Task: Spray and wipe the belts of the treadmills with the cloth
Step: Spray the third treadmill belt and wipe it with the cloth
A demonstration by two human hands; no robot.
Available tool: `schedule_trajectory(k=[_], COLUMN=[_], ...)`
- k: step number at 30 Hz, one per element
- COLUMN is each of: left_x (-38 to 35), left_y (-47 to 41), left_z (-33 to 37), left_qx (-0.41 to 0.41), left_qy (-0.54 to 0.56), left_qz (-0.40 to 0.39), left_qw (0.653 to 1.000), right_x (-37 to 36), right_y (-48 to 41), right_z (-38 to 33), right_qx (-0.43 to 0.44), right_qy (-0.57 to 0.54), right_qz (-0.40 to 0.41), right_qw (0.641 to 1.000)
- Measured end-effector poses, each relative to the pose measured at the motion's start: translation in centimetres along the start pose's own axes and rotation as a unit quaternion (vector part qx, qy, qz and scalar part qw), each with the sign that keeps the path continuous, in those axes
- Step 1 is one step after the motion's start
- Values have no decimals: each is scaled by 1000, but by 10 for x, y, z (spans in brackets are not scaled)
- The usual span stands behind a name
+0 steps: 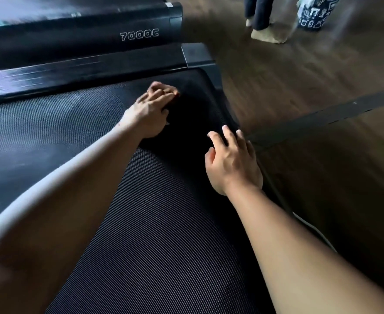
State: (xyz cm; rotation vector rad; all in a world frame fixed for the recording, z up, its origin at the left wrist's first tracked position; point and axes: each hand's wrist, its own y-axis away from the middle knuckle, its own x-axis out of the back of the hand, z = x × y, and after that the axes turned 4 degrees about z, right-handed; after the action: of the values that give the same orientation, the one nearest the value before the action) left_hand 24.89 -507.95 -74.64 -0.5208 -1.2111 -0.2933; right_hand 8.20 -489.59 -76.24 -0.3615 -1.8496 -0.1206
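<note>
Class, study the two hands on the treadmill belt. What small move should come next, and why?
Probably pull the left hand, with the cloth it holds, back along the belt toward the body. The cloth sits at the belt's far end, so the near stretch seems left to wipe. The right hand rests open at the belt's right edge.
</note>
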Motion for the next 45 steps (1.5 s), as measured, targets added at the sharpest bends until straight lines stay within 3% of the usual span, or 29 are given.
schedule_trajectory(k=[5, 9, 12, 17, 21, 25, 30, 32, 37, 42, 45], left_x=[3, 14, 22, 23, 17, 15, 12, 9, 15, 17, 5], left_y=[52, 104, 117, 75, 65, 82, 128, 148, 143, 67, 10], left_z=[29, 6, -21, -24, 6, 37, 64, 56, 21, 6, 1], left_qx=[-93, -162, -120, 80, 99, 16, -140, -167, -43, 61, 57], left_qy=[31, 20, 16, 4, -12, 18, 34, 28, 29, 33, 35], left_qz=[-29, -55, -35, 0, -11, -15, -55, -74, -41, 0, 3], left_qw=[995, 985, 992, 997, 995, 1000, 988, 983, 998, 998, 998], right_x=[3, 1, 0, 0, 7, 13, 27, 33, 35, 31, 28], right_y=[0, 1, 1, 0, 2, 8, 18, 27, 44, 47, 47], right_z=[2, 2, 3, 4, 7, 8, 19, 30, 44, 41, 44], right_qx=[-5, -2, 0, 1, 8, -1, -10, -1, -8, -9, -5], right_qy=[-27, -34, -30, -46, -111, -162, -158, -139, -109, -125, -125], right_qz=[7, 15, 13, 17, 49, 75, 26, 11, -38, -10, -1], right_qw=[1000, 999, 999, 999, 993, 984, 987, 990, 993, 992, 992])
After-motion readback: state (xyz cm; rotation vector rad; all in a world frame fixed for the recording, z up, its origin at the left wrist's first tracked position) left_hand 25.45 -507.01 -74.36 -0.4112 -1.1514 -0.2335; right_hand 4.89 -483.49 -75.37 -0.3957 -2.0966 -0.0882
